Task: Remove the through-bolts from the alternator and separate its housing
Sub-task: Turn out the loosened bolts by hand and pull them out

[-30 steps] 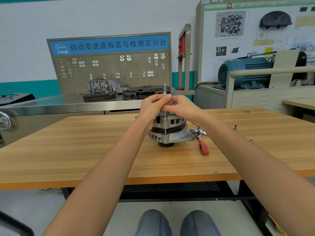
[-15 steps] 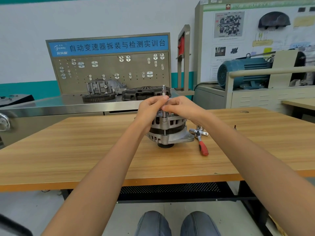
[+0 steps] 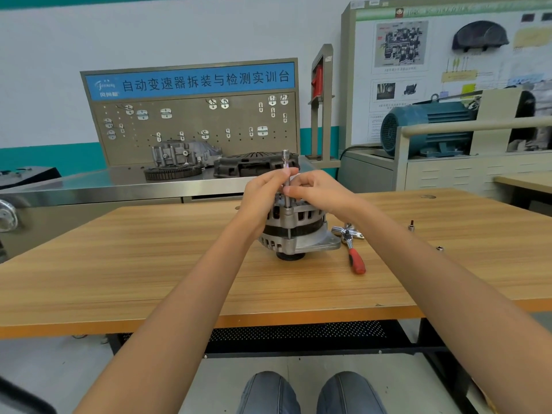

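Left hand [image 3: 263, 192] and right hand [image 3: 316, 189] both pinch one upright socket extension bar [image 3: 286, 171], fingers curled round its shaft above alternator [image 3: 294, 231]; bar's lower end meets housing top. One alternator, mid wooden table [image 3: 149, 264], pulley end down: silver slotted shells, dark band between, flat mounting ear at right. One red-handled ratchet [image 3: 352, 249] just right of it. Two small sockets [image 3: 411, 227] farther right, apart
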